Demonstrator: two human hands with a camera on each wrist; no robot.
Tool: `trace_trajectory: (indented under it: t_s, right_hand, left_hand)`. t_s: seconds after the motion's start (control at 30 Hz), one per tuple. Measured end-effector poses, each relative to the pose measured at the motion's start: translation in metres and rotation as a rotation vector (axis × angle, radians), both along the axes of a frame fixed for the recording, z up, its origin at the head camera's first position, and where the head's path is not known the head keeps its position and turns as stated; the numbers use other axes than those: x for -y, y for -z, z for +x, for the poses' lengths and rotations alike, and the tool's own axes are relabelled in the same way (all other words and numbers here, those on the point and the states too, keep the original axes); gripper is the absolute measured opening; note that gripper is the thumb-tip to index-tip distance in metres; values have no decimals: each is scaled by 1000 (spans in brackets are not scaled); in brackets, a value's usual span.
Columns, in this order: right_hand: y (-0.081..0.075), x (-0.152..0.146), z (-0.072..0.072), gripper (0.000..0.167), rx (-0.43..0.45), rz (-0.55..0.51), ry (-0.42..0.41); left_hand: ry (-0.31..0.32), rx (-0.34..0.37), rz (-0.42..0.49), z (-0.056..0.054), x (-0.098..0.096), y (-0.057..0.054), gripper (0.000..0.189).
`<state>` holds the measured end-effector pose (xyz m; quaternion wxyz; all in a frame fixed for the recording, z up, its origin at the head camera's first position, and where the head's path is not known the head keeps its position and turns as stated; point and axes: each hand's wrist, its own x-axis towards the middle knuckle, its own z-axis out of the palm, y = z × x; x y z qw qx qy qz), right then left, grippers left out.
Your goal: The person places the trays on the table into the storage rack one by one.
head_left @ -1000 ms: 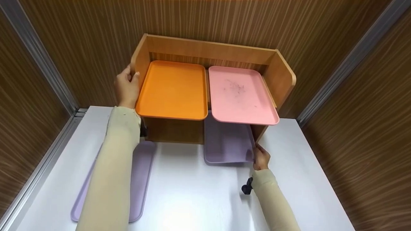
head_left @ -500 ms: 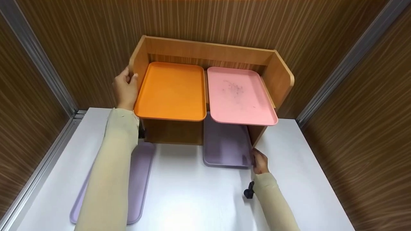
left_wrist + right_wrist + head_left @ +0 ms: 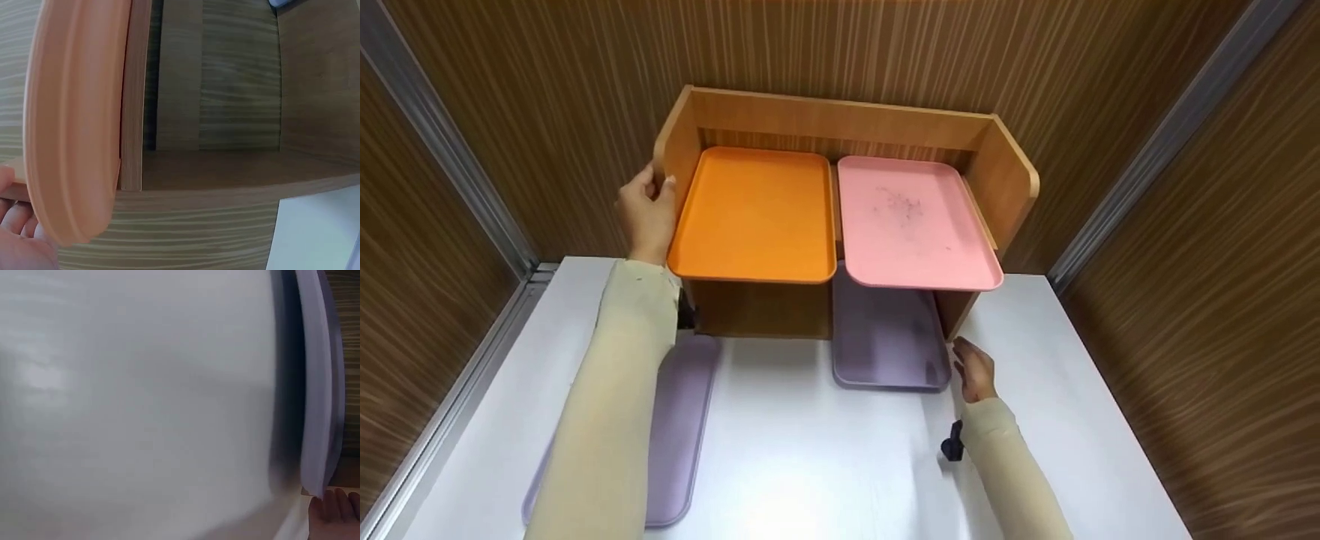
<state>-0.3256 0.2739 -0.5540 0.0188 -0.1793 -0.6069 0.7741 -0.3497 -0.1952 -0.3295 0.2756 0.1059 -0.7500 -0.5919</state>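
Note:
My left hand [image 3: 647, 217] grips the left side panel [image 3: 673, 150] of a wooden two-tier shelf [image 3: 840, 109], thumb on the inner face. Beside it on the upper tier lies an orange tray [image 3: 757, 217], whose rim [image 3: 79, 124] fills part of the left wrist view. A pink tray [image 3: 919, 225] with dark marks lies to its right. Below, a purple tray [image 3: 889, 345] sticks out of the lower right compartment. My right hand [image 3: 976, 371] is just right of that tray's front corner, by the foot of the right panel, fingers extended and holding nothing.
Another purple tray [image 3: 682, 435] lies on the white table [image 3: 787, 457] at the left, partly under my left forearm. Wood-grain walls [image 3: 1207, 285] with metal corner rails enclose the table. The lower left compartment [image 3: 765, 309] sits beneath the orange tray.
The lower purple tray came slightly forward as my right hand held its corner; since then that hand has let go and moved slightly right. My left hand keeps its grip on the panel.

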Motion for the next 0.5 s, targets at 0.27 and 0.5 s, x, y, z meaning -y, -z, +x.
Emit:
trace_trajectory:
  t_s: [0.27,0.5]
  right_hand:
    - [-37,0,5,43,-72,74,23]
    - [-72,-6,-4,36,-172,65,120]
  left_hand:
    - [23,39,25,10,4,-1,36]
    - [57,149,-55,27,17,1,41]
